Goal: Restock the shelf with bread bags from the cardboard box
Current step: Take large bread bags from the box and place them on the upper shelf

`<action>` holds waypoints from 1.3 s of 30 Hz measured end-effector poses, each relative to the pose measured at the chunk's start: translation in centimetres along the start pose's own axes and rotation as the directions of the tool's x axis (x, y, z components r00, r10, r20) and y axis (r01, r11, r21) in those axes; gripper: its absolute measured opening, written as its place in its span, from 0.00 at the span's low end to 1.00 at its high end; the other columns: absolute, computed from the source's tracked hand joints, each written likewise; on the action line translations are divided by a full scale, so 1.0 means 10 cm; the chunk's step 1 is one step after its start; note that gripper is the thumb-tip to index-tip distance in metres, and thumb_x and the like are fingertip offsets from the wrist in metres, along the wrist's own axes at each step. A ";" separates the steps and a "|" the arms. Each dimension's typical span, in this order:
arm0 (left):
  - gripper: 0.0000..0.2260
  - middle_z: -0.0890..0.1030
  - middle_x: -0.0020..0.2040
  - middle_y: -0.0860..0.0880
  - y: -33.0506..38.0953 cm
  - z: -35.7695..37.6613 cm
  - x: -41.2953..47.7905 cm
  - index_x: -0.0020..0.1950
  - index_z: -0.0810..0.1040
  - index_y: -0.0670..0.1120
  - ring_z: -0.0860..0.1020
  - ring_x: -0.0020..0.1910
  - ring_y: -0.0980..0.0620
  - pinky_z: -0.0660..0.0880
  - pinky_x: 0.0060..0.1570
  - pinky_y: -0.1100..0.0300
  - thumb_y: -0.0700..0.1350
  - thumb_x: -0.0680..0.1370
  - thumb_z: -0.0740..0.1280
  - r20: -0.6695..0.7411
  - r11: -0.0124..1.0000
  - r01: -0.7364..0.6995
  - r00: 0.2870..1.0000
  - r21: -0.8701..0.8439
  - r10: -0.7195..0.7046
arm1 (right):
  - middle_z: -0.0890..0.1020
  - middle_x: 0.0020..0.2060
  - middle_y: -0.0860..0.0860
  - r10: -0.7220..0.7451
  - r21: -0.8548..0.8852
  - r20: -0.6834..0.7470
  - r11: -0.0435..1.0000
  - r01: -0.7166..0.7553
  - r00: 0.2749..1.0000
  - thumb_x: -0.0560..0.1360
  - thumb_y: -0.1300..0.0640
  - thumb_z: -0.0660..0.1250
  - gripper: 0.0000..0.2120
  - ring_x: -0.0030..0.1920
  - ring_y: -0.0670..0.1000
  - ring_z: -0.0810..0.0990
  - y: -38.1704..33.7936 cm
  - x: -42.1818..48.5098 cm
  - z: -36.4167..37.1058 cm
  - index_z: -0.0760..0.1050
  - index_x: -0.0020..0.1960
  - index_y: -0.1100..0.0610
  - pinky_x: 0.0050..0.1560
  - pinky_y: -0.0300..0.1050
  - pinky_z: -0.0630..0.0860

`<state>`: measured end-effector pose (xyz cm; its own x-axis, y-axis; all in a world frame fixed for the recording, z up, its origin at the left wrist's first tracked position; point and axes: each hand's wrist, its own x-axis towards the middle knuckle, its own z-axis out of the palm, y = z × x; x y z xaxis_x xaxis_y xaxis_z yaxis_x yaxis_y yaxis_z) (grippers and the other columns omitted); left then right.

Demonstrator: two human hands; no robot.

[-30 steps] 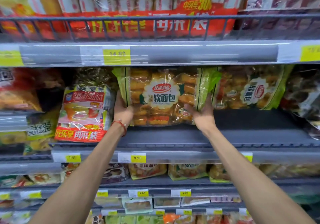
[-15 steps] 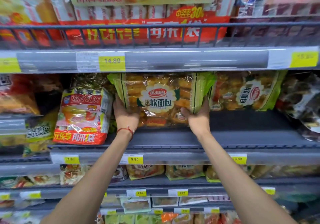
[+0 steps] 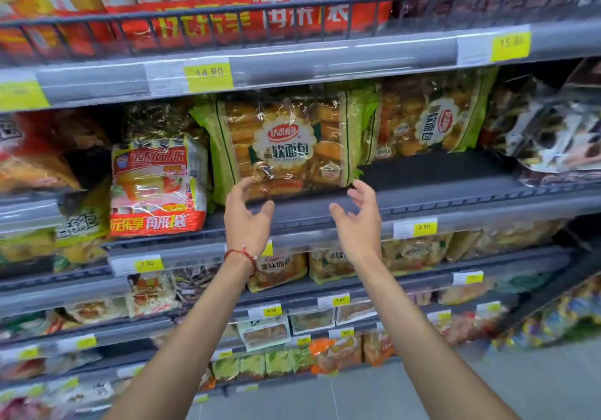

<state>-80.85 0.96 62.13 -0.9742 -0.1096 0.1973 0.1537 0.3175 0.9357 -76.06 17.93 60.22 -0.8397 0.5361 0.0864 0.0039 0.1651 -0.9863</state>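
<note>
Two bare hands are raised in front of a shop shelf, palms facing each other. The left hand (image 3: pixel 247 221), with a red string bracelet (image 3: pixel 242 254) at the wrist, and the right hand (image 3: pixel 359 221) are both spread wide, fingers loosely curled, and nothing is held. Just beyond the fingertips, a green-edged bread bag (image 3: pixel 286 146) is stood upright on the grey shelf (image 3: pixel 439 188). A red and white snack bag (image 3: pixel 157 185) is seen just to its left, and a second bread bag (image 3: pixel 429 120), turned sideways, is placed at its right. Yellow price tags (image 3: pixel 208 76) are fixed along the shelf edges.
</note>
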 end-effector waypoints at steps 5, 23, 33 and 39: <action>0.19 0.74 0.69 0.48 -0.17 -0.09 -0.33 0.69 0.72 0.47 0.73 0.66 0.52 0.70 0.59 0.61 0.39 0.78 0.69 0.202 0.997 -0.054 0.977 -0.053 0.064 | 0.77 0.65 0.46 -0.049 -0.040 -0.088 0.998 0.046 0.995 0.81 0.60 0.68 0.18 0.64 0.43 0.74 0.13 -0.68 0.02 0.73 0.70 0.53 0.58 0.29 0.70; 0.15 0.80 0.50 0.46 -1.13 -0.72 -2.53 0.57 0.76 0.43 0.78 0.46 0.54 0.74 0.48 0.68 0.28 0.75 0.64 0.883 0.999 -0.008 0.467 -0.047 0.046 | 0.84 0.48 0.49 0.259 0.062 -0.602 0.958 -0.278 0.755 0.76 0.69 0.69 0.16 0.48 0.48 0.81 0.87 -4.08 -0.09 0.79 0.52 0.49 0.57 0.42 0.77; 0.15 0.80 0.52 0.45 -1.45 -1.01 -4.47 0.60 0.76 0.42 0.79 0.48 0.52 0.76 0.57 0.57 0.30 0.76 0.66 0.980 0.998 -0.063 0.200 0.024 -0.011 | 0.84 0.50 0.51 0.410 0.233 -0.693 0.906 -0.354 0.593 0.78 0.69 0.68 0.14 0.51 0.48 0.82 1.24 -6.20 -0.75 0.80 0.54 0.50 0.56 0.38 0.77; 0.13 0.80 0.52 0.45 -1.58 -1.46 -5.85 0.60 0.77 0.42 0.78 0.49 0.51 0.75 0.52 0.65 0.31 0.77 0.66 0.985 0.993 -0.027 0.133 0.114 -0.109 | 0.85 0.53 0.55 0.498 0.269 -0.666 0.855 -0.443 0.555 0.78 0.70 0.67 0.13 0.53 0.51 0.82 1.54 -7.61 -1.31 0.80 0.59 0.59 0.58 0.47 0.79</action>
<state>-23.89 -11.40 40.11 -0.3092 0.8785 -0.3643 0.1605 0.4257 0.8905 -5.00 -9.43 40.34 -0.1027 0.9314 -0.3491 0.2294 -0.3193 -0.9195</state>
